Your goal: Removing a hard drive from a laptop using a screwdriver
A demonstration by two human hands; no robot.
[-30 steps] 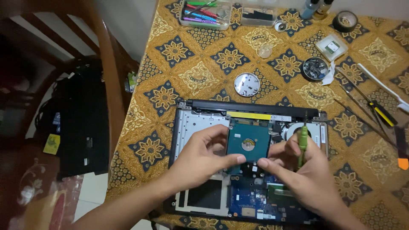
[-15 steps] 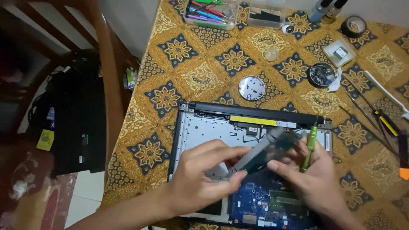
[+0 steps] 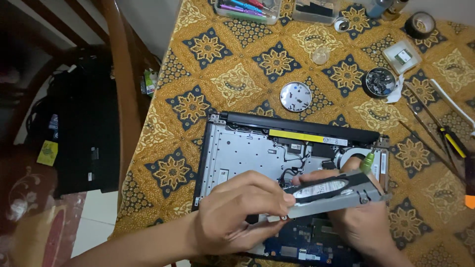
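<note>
**Hard drive held over the opened laptop**

The hard drive (image 3: 329, 194) is a flat silver unit in a grey metal bracket, tilted with its right end raised. The left hand (image 3: 237, 210) pinches its lower-left end. The right hand (image 3: 363, 212) clasps it from beneath, also holding a green-handled screwdriver (image 3: 367, 162). It sits above the opened laptop (image 3: 247, 151) near the table's (image 3: 237, 84) front edge.

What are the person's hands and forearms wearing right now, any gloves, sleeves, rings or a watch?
Nothing shows: the left hand and right hand are bare, with no gloves or rings. The left forearm is bare to the frame edge, with no sleeve or watch. The right wrist is mostly out of frame.
</note>
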